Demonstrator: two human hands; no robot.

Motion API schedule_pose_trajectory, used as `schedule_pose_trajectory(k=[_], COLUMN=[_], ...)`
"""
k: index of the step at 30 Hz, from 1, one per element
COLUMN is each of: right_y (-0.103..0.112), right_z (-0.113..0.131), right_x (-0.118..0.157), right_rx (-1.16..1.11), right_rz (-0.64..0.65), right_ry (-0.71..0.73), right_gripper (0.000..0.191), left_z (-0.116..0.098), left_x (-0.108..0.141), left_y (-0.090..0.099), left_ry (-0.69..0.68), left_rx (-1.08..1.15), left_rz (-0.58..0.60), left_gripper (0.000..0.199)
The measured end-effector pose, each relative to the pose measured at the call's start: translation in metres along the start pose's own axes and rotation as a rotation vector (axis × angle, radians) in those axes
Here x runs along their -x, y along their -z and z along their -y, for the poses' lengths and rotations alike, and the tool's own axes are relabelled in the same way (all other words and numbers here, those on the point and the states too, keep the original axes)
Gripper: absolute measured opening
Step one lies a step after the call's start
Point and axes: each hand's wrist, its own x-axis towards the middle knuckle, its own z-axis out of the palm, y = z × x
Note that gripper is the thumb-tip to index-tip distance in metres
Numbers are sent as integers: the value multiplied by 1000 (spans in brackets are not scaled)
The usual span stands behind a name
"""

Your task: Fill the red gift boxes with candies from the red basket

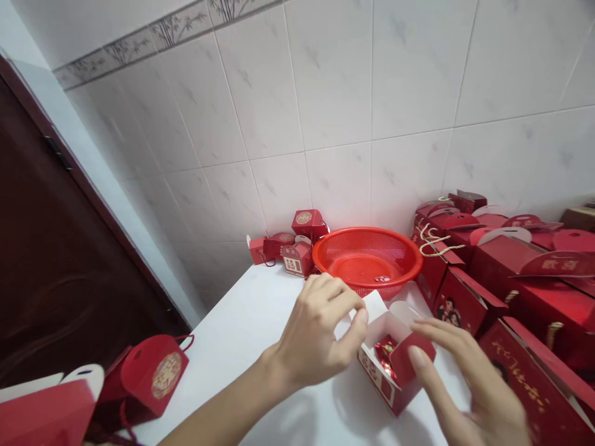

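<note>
Bending the left hand (309, 328) with thumb and forefinger close together, beside the left rim of the open box (397, 396); impossible to tell if gripping paper. Keeping the open box upright on the tabletop (242, 328), well in from the left edge, presumably to retain shiny wrapped pieces (385, 356). Holding the right hand (478, 378) open around the red flap (406, 359), likely to guide or steady it. Also present: closed red box (155, 375) at the left edge, small boxes (297, 257) at the back-left corner, red basket (367, 232) near the back edge, large boxes (525, 285) at right, leaving little clearance beside the right hand
</note>
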Motion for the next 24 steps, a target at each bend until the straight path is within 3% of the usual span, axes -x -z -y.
schedule_pose_trajectory(k=[5,8,15,20,24], right_y=[-22,-22,-12,-14,-16], right_z=[-29,-38,-37,-39,-39], right_x=[2,7,2,-1,-2], right_rx=[290,335,193,152,97], right_rz=[89,87,270,248,196], right_ry=[-23,-62,-181,-195,-199], right_gripper=[41,52,66,65,56], left_z=[17,26,51,61,61], left_x=[1,5,-1,1,6], left_y=[-26,-34,-42,-48,-50], left_ry=[313,406,415,472,446], left_rx=[82,197,424,620,656], left_rz=[424,565,632,612,524], left_gripper=[34,38,48,43,43])
